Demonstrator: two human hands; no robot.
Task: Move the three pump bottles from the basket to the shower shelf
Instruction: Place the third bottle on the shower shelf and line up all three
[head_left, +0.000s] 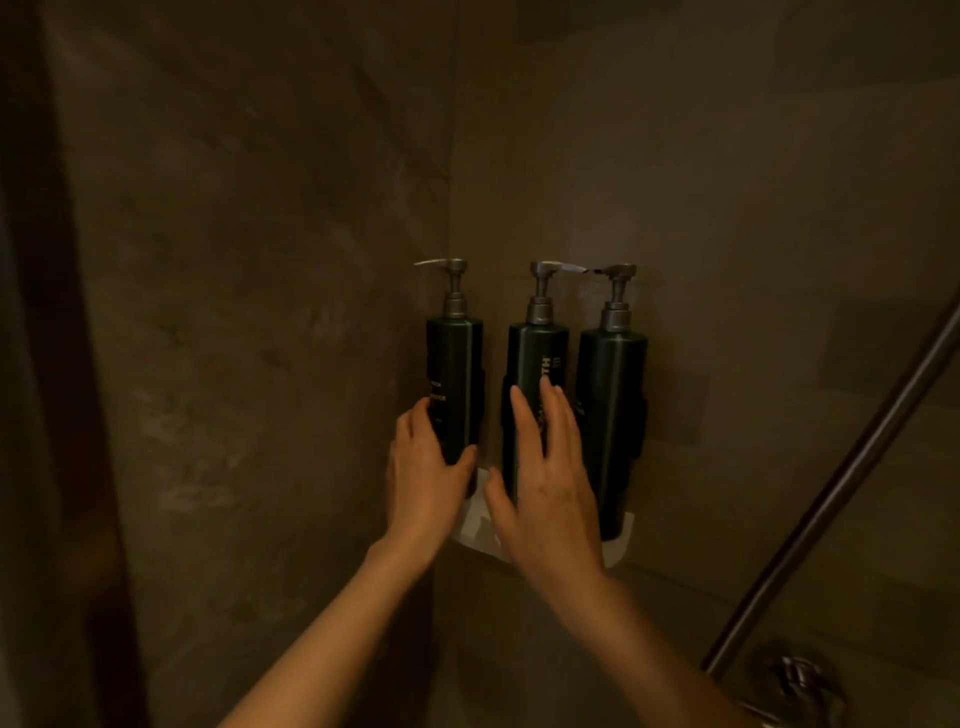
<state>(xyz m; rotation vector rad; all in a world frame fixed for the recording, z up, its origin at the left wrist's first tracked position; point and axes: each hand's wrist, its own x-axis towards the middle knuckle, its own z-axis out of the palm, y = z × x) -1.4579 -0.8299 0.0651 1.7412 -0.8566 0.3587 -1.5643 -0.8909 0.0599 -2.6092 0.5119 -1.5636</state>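
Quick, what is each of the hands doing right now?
Left hand: closed around the lower part of the left pump bottle.
Right hand: open, fingers spread flat against the middle pump bottle, not gripping it.

Two bare forearms reach up and forward side by side, the left hand (423, 475) curled with thumb and fingers closed around a bottle (454, 389), the right hand (545, 480) flat and open, fingers together and pointing upward, thumb spread toward the left.
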